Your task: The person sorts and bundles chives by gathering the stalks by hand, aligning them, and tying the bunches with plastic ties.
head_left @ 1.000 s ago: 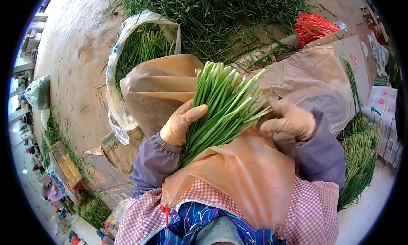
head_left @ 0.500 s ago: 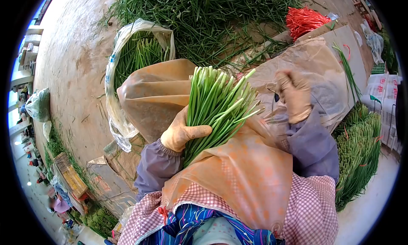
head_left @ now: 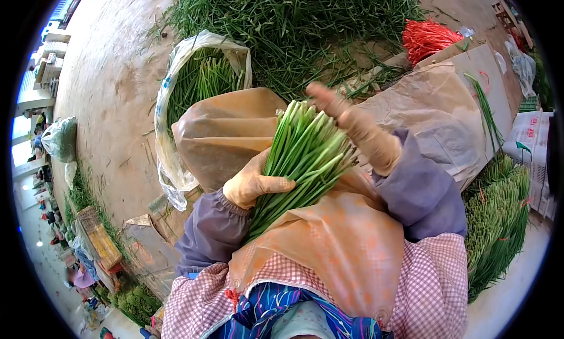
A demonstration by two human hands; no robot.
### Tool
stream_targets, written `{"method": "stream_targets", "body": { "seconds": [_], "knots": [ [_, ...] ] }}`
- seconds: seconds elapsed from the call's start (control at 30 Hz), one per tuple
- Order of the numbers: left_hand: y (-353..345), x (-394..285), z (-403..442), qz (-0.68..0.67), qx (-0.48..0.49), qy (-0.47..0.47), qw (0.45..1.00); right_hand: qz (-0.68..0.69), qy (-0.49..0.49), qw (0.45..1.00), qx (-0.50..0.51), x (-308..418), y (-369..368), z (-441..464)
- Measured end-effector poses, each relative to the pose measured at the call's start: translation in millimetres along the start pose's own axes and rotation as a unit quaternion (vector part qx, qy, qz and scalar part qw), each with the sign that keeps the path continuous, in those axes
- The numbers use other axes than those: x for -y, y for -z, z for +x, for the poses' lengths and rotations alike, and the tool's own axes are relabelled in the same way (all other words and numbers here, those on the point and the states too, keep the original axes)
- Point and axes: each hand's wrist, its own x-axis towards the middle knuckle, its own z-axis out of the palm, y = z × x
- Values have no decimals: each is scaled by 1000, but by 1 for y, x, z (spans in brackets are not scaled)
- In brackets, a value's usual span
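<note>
My left hand [head_left: 254, 183], in a tan glove, is wrapped round a thick bunch of chive-like green stalks [head_left: 301, 163], its thumb lying across the front. The pale ends of the bunch point up and right, and the lower ends rest against the translucent orange-brown apron [head_left: 329, 245] over my lap. Just beside the pale ends is my gloved right hand [head_left: 361, 124], slightly blurred, fingers stretched out to the upper left and nothing seen in it. Whether it touches the stalk tips, I cannot tell.
Loose green stalks [head_left: 294, 22] are heaped ahead on the floor. An open plastic bag [head_left: 161, 104] of stalks stands at the left. Red ties [head_left: 429, 39] lie by a paper-covered board [head_left: 435, 104] at the right. Tied bundles [head_left: 499, 215] are piled beyond my right elbow.
My right hand has swung left and inward, from over the paper at the right to beside the stalk ends. The left hand still grips the bunch. The whole view has shifted slightly.
</note>
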Motion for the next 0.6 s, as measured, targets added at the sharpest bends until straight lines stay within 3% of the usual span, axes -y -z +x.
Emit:
{"method": "stream_targets", "body": {
  "seconds": [0.13,0.27,0.3,0.4,0.43,0.53,0.6],
  "knots": [
    [1,-1,-2,11,6,-9,1000,92,23,988,-123,5,55,-4],
    [-1,2,0,12,26,-36,999,-108,-7,989,-100,12,19,-17],
    [-2,2,-1,19,25,-41,999,-105,-16,993,-58,12,-1,-19],
    [4,6,-2,21,19,-66,997,84,41,985,-144,-6,-3,-20],
    [7,12,-2,3,10,-79,997,180,47,957,-223,-8,6,-23],
    [6,8,-3,-3,6,-72,997,219,48,951,-212,-33,16,-47],
    [8,9,-1,-9,0,-71,997,250,30,956,-150,-42,-17,-58]
  ]
}}
